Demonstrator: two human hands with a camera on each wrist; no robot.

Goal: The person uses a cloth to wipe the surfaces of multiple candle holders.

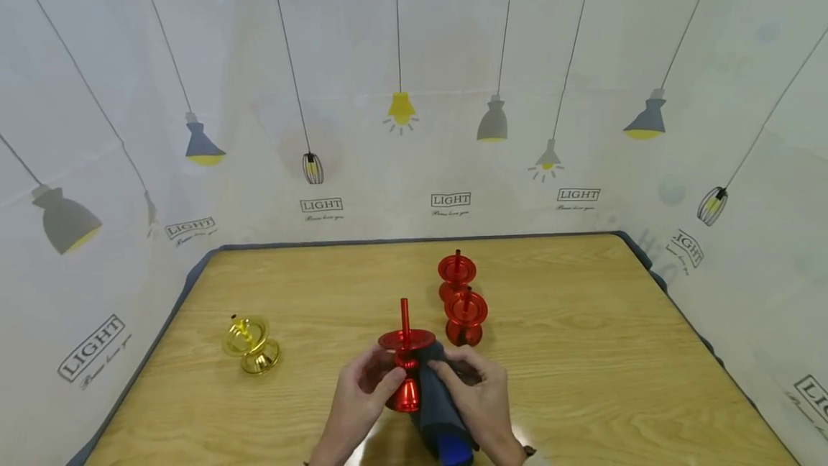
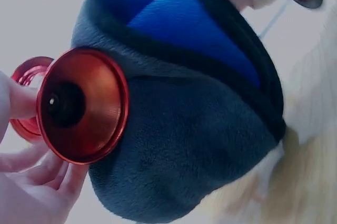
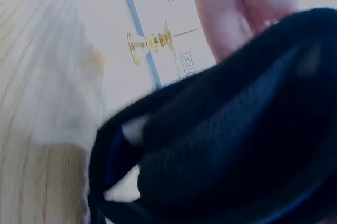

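Observation:
In the head view my left hand (image 1: 356, 398) holds a shiny red candle holder (image 1: 407, 394) by its stem and base, spike up and round dish on top. My right hand (image 1: 484, 395) grips a folded dark grey cloth (image 1: 438, 401) against the holder's right side. From the left wrist, the hollow underside of the red candle holder (image 2: 105, 113) shows, with the cloth (image 2: 174, 145) beside it and its bright blue inner face exposed. Dark cloth (image 3: 226, 140) fills much of the right wrist view and hides most of the right hand's fingers.
Two more red candle holders (image 1: 457, 269) (image 1: 465, 316) stand behind and right of my hands. A gold candle holder (image 1: 261, 357) stands on the left of the wooden table (image 1: 569, 380). Pale curtains (image 1: 349, 92) printed with lamps enclose the table's back and sides.

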